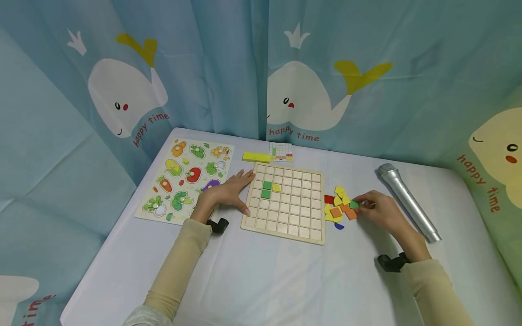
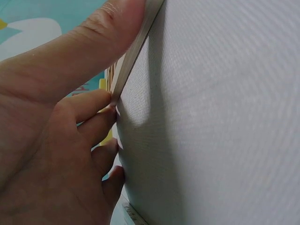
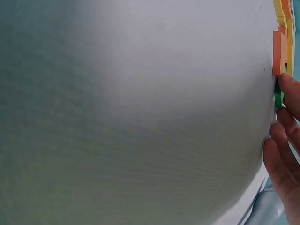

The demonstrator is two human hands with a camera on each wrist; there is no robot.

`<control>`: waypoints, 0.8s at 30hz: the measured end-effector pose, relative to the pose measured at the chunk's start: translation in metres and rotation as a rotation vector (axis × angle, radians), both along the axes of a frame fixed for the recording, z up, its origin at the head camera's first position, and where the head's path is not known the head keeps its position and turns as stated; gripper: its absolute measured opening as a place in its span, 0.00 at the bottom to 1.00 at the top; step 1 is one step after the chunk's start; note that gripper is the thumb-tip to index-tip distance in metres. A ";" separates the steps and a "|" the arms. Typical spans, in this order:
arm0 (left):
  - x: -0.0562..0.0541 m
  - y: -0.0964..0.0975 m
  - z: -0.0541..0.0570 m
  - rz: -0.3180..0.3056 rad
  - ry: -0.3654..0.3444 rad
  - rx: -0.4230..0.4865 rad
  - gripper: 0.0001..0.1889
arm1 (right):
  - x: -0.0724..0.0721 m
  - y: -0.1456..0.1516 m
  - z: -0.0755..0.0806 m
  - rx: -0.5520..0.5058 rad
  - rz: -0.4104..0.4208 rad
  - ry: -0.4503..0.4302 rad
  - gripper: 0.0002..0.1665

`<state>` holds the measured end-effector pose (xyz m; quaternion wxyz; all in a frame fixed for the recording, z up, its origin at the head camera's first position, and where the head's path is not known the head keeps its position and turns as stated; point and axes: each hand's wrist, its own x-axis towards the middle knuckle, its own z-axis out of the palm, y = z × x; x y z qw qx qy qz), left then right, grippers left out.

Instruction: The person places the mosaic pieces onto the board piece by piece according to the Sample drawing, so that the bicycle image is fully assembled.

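A wooden grid board [image 1: 284,210] lies mid-table, with two green squares [image 1: 266,189] and a yellow curved-edge piece [image 1: 276,187] in its cells. My left hand [image 1: 229,190] rests at the board's left edge, fingers and thumb spread; in the left wrist view the thumb [image 2: 112,33] lies along the board's side. To the right of the board is a loose pile of yellow, orange and red pieces [image 1: 335,212]. At the pile's right side my right hand [image 1: 379,210] pinches a green piece [image 1: 354,205], whose full shape is hidden by the fingers. A blue half-round piece [image 1: 339,226] lies in front.
A vegetable puzzle board [image 1: 185,181] lies at left, partly under my left forearm and hand. Behind the grid board are a yellow bar [image 1: 256,157] and a printed pattern card [image 1: 282,150]. A silver microphone [image 1: 409,201] lies beyond my right hand. Curtains border the table.
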<state>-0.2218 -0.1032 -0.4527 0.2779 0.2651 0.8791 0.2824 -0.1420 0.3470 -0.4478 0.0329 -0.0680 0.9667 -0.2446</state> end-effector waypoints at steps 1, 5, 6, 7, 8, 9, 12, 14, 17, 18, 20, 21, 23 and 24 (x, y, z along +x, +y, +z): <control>0.000 0.000 0.000 0.001 -0.002 0.001 0.66 | 0.000 0.000 0.000 0.001 0.002 0.003 0.15; 0.000 0.000 0.000 0.001 -0.005 -0.001 0.65 | -0.001 0.002 -0.002 0.014 0.005 0.017 0.15; 0.000 0.000 0.001 0.002 -0.006 0.000 0.65 | -0.001 0.003 -0.003 0.018 0.007 0.020 0.15; 0.000 0.000 0.001 0.003 -0.006 0.001 0.65 | -0.001 0.003 -0.003 0.022 0.009 0.022 0.15; 0.000 0.000 0.001 0.003 -0.006 0.000 0.65 | -0.001 0.003 -0.004 0.026 0.010 0.024 0.15; 0.000 -0.001 0.001 0.004 -0.007 0.001 0.65 | -0.001 0.004 -0.004 0.028 0.011 0.026 0.15; 0.001 0.000 0.002 0.001 -0.004 0.001 0.65 | -0.001 0.004 -0.003 0.034 0.006 0.013 0.16; 0.001 0.000 0.002 -0.005 0.000 -0.002 0.65 | 0.000 0.003 -0.001 0.032 -0.004 -0.004 0.18; 0.001 0.000 0.001 -0.008 0.004 -0.006 0.65 | 0.002 0.003 0.003 0.026 -0.011 0.007 0.18; 0.001 -0.001 0.001 -0.008 0.005 -0.008 0.65 | 0.002 0.003 0.004 0.021 -0.009 0.019 0.18; 0.000 -0.001 0.001 -0.009 0.006 -0.012 0.65 | 0.003 0.003 0.005 0.012 -0.003 0.056 0.17; 0.000 -0.001 0.000 -0.008 0.006 -0.013 0.65 | 0.004 0.002 0.006 0.011 0.001 0.075 0.16; 0.000 -0.001 0.000 -0.006 0.006 -0.014 0.65 | 0.004 -0.001 0.007 0.002 0.015 0.103 0.15; 0.000 -0.001 0.000 -0.007 0.007 -0.014 0.65 | 0.005 -0.003 0.008 -0.004 0.023 0.115 0.15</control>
